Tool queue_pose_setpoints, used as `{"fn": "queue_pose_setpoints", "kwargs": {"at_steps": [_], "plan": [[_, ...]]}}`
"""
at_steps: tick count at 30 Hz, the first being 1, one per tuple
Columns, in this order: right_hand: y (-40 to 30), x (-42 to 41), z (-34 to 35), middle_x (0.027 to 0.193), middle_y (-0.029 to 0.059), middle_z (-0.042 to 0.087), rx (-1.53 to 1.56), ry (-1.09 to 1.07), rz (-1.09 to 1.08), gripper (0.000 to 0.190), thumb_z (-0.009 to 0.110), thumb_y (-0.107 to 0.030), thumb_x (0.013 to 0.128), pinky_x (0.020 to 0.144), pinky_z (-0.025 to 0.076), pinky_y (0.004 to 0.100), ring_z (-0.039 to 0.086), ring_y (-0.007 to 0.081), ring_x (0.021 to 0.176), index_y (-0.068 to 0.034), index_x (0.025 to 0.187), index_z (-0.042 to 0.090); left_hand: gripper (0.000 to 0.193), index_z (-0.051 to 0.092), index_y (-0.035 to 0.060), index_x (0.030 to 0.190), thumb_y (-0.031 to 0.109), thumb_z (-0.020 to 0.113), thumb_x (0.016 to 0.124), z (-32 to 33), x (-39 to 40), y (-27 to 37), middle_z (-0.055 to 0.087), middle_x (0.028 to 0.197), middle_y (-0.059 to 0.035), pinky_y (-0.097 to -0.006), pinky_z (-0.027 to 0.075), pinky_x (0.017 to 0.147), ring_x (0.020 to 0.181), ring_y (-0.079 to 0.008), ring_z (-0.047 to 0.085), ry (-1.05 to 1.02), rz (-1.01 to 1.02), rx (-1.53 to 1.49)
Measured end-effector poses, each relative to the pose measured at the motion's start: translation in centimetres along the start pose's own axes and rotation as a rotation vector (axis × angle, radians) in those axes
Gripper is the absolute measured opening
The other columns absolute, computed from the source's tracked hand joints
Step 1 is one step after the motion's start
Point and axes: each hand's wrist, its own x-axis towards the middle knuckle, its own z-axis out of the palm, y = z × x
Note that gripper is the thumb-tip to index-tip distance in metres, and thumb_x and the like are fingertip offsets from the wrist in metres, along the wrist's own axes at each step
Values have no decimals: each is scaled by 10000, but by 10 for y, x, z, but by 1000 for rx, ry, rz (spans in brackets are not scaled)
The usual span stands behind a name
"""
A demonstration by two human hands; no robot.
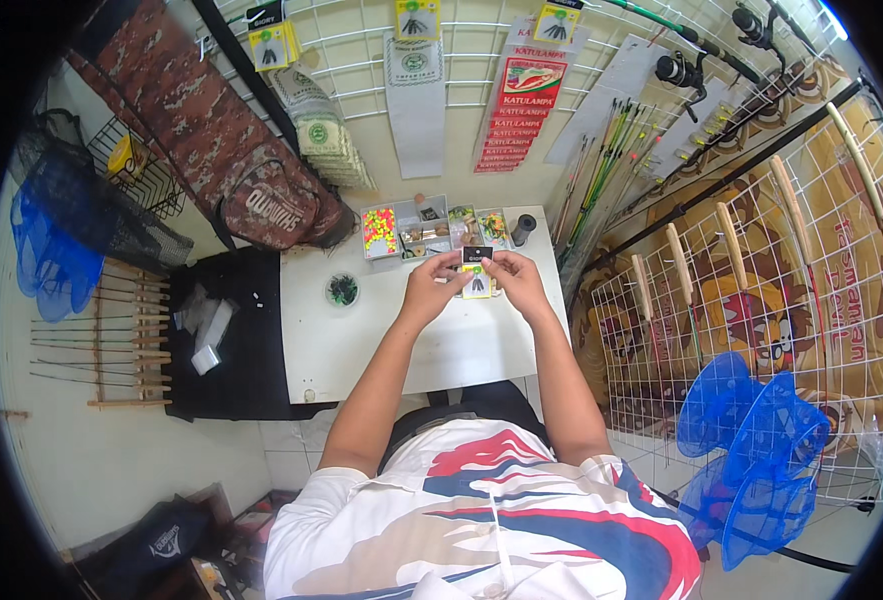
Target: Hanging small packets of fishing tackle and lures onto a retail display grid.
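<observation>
Both my hands meet over the white table [366,337], near its right side. Between them is a small tackle packet [476,283] with a black header card and a yellow-edged front that shows dark pieces. My left hand [434,289] pinches its left edge with the thumb; my right hand [518,279] grips its upper right corner. Just beyond the hands stands a compartment tray [405,264] holding bright beads or floats and small parts. A round clear tub [343,289] of dark green pieces sits to the left of my left hand.
A dark cylinder [523,229] stands at the table's back right. A camouflage rod bag [208,127] leans at the left, beside a black-covered surface [246,337] with clear plastic wrapping. Packets hang on a white wire grid [471,67] behind. Blue nets [756,442] hang at the right.
</observation>
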Motion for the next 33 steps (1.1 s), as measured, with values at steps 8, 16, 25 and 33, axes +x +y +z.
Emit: {"fn": "queue_pose_setpoints", "kwargs": {"at_steps": [8, 16, 25, 33], "plan": [[-80, 38, -25, 788, -2, 614, 154, 93, -149, 213, 652, -188, 882, 641, 436, 214, 542, 57, 708, -2, 985, 638, 204, 654, -14, 951, 157, 691, 846, 28, 70, 75, 660, 786, -32, -211, 476, 655, 696, -64, 586, 21, 113, -177], [-201, 99, -62, 800, -8, 635, 184, 233, -535, 179, 668, -178, 871, 640, 436, 206, 533, 40, 704, -5, 919, 655, 211, 670, -9, 943, 185, 680, 863, 43, 132, 212, 657, 763, -12, -195, 451, 592, 668, -40, 564, 101, 415, -193], [-299, 132, -69, 744, 4, 647, 84, 408, -834, 199, 653, -195, 876, 590, 436, 205, 540, 38, 641, 3, 870, 657, 244, 697, -22, 893, 216, 690, 838, 42, 173, 312, 693, 734, -84, -242, 488, 599, 644, -92, 629, 271, 651, -129], [-302, 157, -68, 725, 11, 641, 121, 385, -841, 191, 651, -179, 878, 579, 441, 207, 548, 46, 627, 12, 868, 655, 274, 688, -33, 909, 231, 693, 837, 43, 197, 312, 697, 766, -98, -256, 501, 634, 682, -119, 647, 316, 613, -94]]}}
